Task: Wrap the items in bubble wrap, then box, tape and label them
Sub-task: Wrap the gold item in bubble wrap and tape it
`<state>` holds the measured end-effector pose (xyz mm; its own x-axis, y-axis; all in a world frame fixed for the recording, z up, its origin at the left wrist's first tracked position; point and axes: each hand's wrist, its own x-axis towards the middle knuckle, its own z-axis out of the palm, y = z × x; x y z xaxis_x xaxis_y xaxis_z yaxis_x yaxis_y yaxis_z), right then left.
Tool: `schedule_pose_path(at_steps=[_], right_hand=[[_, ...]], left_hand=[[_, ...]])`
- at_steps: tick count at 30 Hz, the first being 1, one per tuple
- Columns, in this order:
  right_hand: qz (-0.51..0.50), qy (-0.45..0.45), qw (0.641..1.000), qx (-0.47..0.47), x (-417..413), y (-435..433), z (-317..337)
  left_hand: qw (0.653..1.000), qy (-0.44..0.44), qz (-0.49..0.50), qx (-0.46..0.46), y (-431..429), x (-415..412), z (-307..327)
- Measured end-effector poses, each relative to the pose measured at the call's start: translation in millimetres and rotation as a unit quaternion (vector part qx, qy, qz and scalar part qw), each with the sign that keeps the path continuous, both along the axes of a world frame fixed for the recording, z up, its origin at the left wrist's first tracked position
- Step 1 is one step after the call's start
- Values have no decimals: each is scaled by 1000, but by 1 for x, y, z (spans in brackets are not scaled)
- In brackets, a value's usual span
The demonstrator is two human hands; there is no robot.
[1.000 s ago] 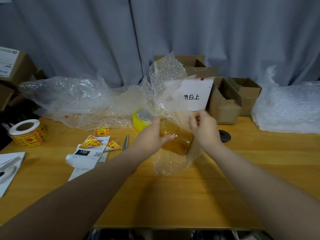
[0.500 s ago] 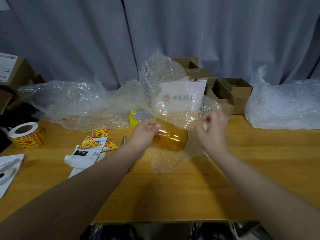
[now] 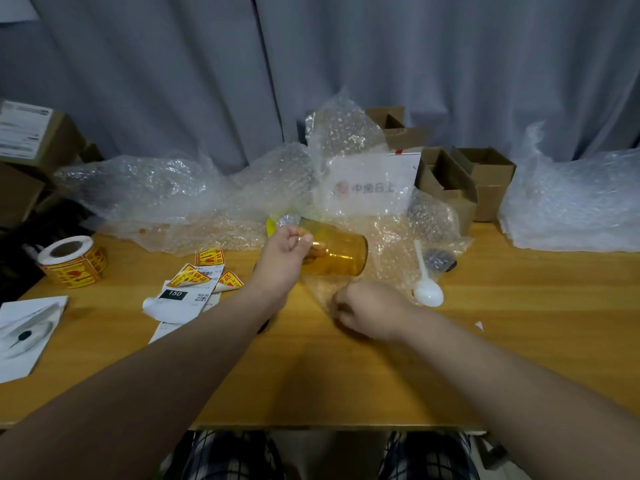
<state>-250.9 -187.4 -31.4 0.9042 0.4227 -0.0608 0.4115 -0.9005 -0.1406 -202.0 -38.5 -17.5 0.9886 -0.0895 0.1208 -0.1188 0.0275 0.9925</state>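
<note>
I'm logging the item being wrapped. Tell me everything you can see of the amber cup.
The amber cup is a see-through, smooth-walled cylinder, glass or plastic by its look. It lies tipped on its side, its other end pointing right, over the bubble wrap sheet. The left hand grips its left end; fingers show through the wall.

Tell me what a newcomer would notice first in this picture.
The amber jar stands out first: the left hand grips its mouth and holds it on its side at the centre, over a bubble wrap sheet whose near edge the right hand pinches. A white spoon lies just right of it, and a roll of yellow stickers sits far left.
</note>
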Motion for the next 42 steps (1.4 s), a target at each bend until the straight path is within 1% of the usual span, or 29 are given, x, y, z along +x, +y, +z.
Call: schedule_pose_path(at_steps=[3,7,8,11,13,15,17,19,23,26,28,29,31,34,35,37,39,40,42], right_hand=[[22,6,1000,4,-7,-3,7],[62,52,997,11,-16,-9,11],[65,52,996,21,-18,-11,12],[40,-6,998,50,-22,-20,16],[7,-37,997,62,-21,-23,21],[-15,-60,996,60,-19,-23,28],[-29,-95,994,42,-14,-23,33],[-47,-127,990,45,-8,-23,36],[-70,-251,964,51,15,-21,36],[-104,-304,947,8,31,-18,36],[-119,-307,943,-43,37,-13,38],[-124,-275,952,-58,37,-9,37],[-138,-228,962,-53,40,-4,31],[-137,-231,963,0,37,-4,25],[-132,-220,967,10,35,-5,22],[-117,-150,982,3,32,-9,17],[-120,-76,990,15,29,-12,14],[-120,-61,991,21,31,-13,11],[-119,-57,991,34,34,-14,9]], left_hand=[[1000,7,-17,-3,-4,-1,-1],[999,14,-38,-4,-11,-3,-4],[999,16,-43,-3,-12,-2,-4],[998,27,-61,-3,-16,-3,-5],[997,30,-65,19,-18,-5,-6],[996,35,-68,40,-19,-6,-7],[995,53,-79,43,-20,-6,-7],[993,75,-86,39,-21,-5,-7],[991,107,-69,46,-19,1,-8],[989,108,-68,72,-17,5,-7],[988,108,-69,86,-16,7,-5],[987,108,-72,92,-16,8,-4],[986,102,-73,107,-15,7,-3],[986,87,-60,130,-10,6,-2],[985,77,-50,144,-8,6,-2],[982,45,4,183,1,11,-3],[968,13,103,228,15,24,-2],[959,15,143,245,23,34,-1],[938,72,168,293,35,51,0]])
